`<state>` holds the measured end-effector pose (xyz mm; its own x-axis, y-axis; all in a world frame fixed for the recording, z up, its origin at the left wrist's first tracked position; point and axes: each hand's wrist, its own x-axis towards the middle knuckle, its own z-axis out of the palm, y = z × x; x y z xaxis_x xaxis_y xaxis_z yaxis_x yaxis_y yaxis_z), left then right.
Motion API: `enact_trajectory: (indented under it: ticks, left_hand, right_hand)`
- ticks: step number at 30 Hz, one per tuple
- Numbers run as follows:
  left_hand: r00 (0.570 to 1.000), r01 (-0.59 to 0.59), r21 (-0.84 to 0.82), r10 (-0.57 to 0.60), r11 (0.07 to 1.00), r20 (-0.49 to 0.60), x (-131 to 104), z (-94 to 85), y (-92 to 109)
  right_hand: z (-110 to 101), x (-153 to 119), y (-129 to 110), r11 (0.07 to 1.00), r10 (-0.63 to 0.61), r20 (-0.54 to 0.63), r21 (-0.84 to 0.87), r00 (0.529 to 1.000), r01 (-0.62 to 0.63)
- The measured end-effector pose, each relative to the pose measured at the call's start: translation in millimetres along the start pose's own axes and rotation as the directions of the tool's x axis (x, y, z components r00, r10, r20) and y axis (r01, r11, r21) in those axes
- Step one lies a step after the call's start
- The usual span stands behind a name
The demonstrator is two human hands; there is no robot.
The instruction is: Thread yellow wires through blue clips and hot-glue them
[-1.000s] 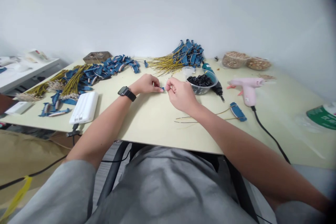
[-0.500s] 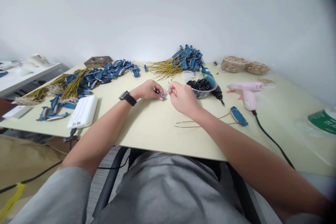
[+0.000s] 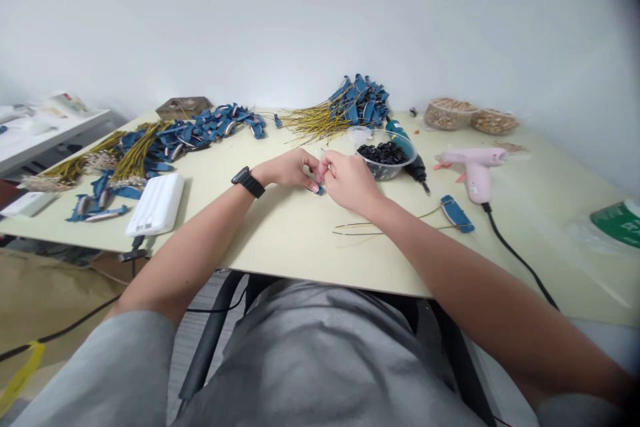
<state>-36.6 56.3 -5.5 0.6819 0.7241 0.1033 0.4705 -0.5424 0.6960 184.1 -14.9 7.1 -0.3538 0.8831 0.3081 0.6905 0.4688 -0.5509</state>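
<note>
Near the table's middle, my left hand (image 3: pixel 295 169) is closed on a small blue piece (image 3: pixel 319 191), which pokes out below its fingertips. My right hand (image 3: pixel 349 179) meets it there with its fingers pinched together; what they hold, if anything, is too small to make out. Just beyond my right hand stands a clear bowl (image 3: pixel 387 173) of black pieces. Under my right forearm run thin wires, tied to a blue strip (image 3: pixel 456 214) lying to the right.
A pink glue gun (image 3: pixel 477 173) with a black cable lies at the right, a dark green tool (image 3: pixel 417 170) behind the bowl. Blue pieces (image 3: pixel 200 130) and yellow stems (image 3: pixel 143 153) are heaped at the left, near a white power bank (image 3: pixel 156 205). Two tubs (image 3: pixel 450 115) stand at the back.
My hands have come together; the left one has moved slightly right, so that its fingertips touch the right one's. Less of the blue piece shows. The view has shifted slightly.
</note>
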Motion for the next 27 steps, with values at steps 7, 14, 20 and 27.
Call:
enact_trajectory:
  ticks: [7, 14, 20, 27]
  left_hand:
    - [0.989, -0.043, 0.057, 0.051, 0.997, -0.140, 1.7, 3.7, -8.9]
    - [0.923, -0.017, 0.279, 0.122, 0.960, -0.365, 10.7, 14.2, -11.6]
    - [0.854, 0.099, 0.389, 0.123, 0.916, -0.506, 15.1, 19.6, -12.5]
    - [0.872, 0.127, 0.313, 0.044, 0.941, -0.487, 13.4, 28.7, 0.1]
  right_hand:
    - [3.9, 1.9, 3.9, 0.999, -0.047, -0.025, -0.002, 0.999, 0.047]
    - [6.9, 4.0, 10.2, 0.996, -0.090, -0.070, 0.005, 0.993, 0.091]
    - [7.7, 4.8, 12.4, 0.994, -0.113, -0.060, 0.001, 0.992, 0.113]
    - [6.7, 4.8, 11.4, 0.996, -0.091, -0.040, -0.014, 0.995, 0.090]
